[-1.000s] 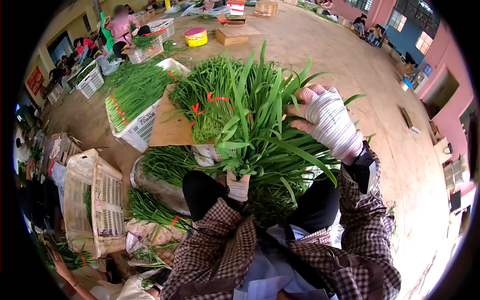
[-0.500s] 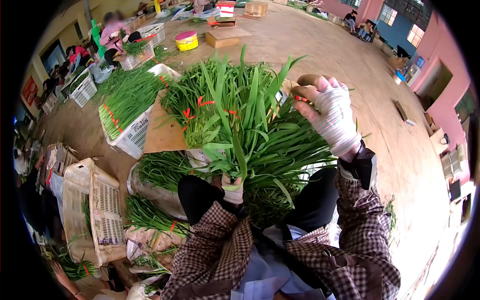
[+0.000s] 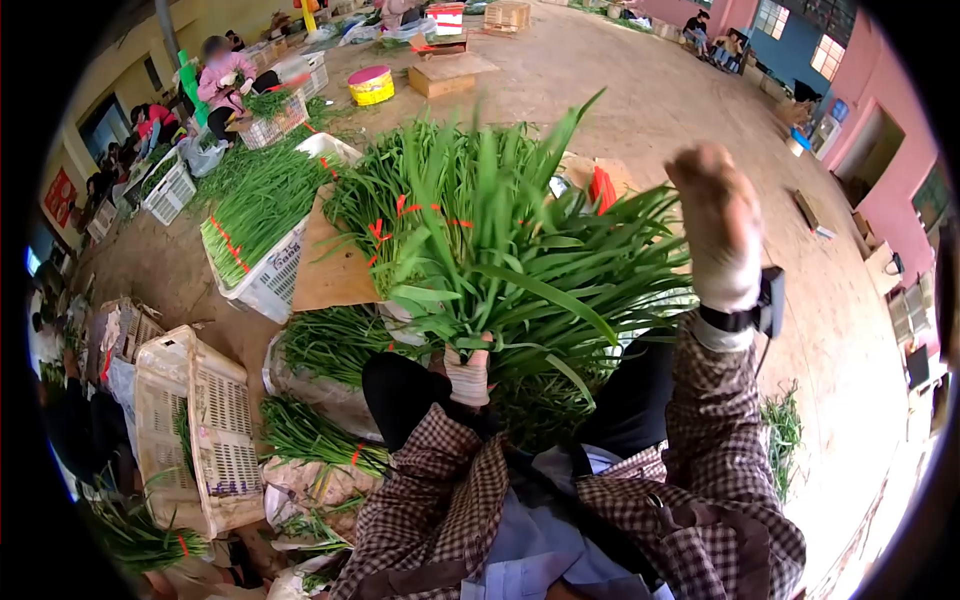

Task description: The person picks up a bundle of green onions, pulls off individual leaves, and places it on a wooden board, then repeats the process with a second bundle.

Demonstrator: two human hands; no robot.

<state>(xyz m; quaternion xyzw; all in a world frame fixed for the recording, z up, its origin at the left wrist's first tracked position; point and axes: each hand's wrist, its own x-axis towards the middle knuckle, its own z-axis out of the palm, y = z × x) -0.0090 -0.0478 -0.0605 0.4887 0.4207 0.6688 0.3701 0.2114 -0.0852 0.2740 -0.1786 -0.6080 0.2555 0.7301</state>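
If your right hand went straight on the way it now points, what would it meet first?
Probably nothing close: ahead of the right hand, the way looks free over the floor towards distant people, though blur and depth leave this uncertain.

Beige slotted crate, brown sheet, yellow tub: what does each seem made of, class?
Beige slotted crate: plastic, dull and grimy; moulded-looking slots. Brown sheet: matt, likely cardboard; flat, plain face, though thin wood is possible. Yellow tub: probably plastic, smooth; bright colour, though painted metal is possible.
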